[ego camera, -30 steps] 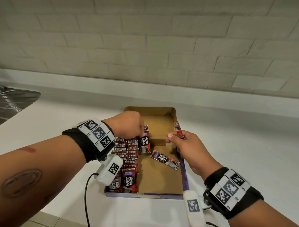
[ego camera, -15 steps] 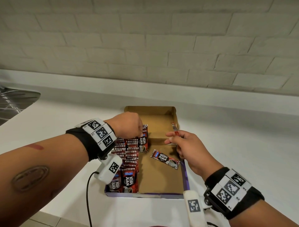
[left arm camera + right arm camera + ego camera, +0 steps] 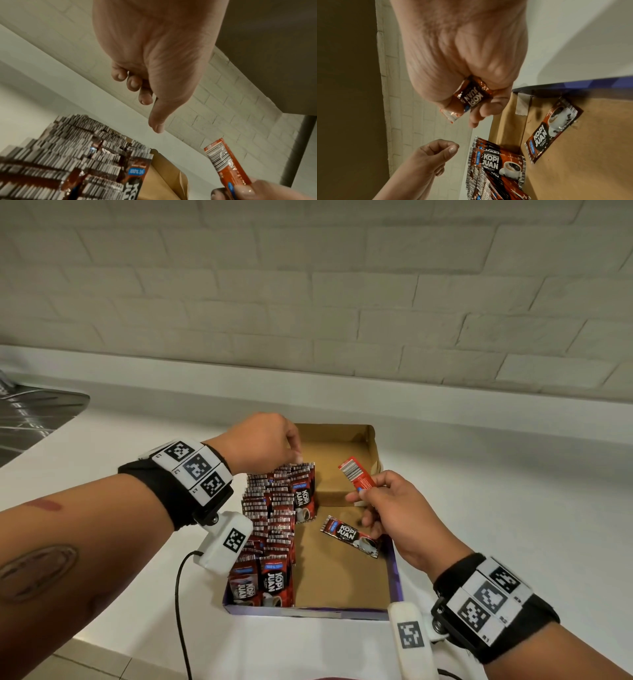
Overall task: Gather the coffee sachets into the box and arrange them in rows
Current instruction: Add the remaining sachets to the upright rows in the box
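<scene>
A shallow cardboard box (image 3: 342, 583) lies on the white counter. Its left side holds rows of upright red-black coffee sachets (image 3: 274, 518), also seen from the left wrist (image 3: 68, 155) and the right wrist (image 3: 496, 165). One loose sachet (image 3: 351, 536) lies flat on the box floor (image 3: 590, 162). My right hand (image 3: 387, 508) pinches a single sachet (image 3: 356, 477) above the box's right side, barcode end up (image 3: 224, 165). My left hand (image 3: 274, 446) hovers over the far end of the rows with fingers curled and nothing in it (image 3: 154, 81).
A metal sink drainboard (image 3: 34, 412) sits at the far left. A pale brick wall (image 3: 342, 302) rises behind the counter (image 3: 513, 508). A black cable (image 3: 181, 611) hangs from my left wrist camera over the counter's front edge.
The sachet in my right hand now sticks out further from the fingers and tilts left, showing its barcode. My left hand stays over the far end of the rows.
</scene>
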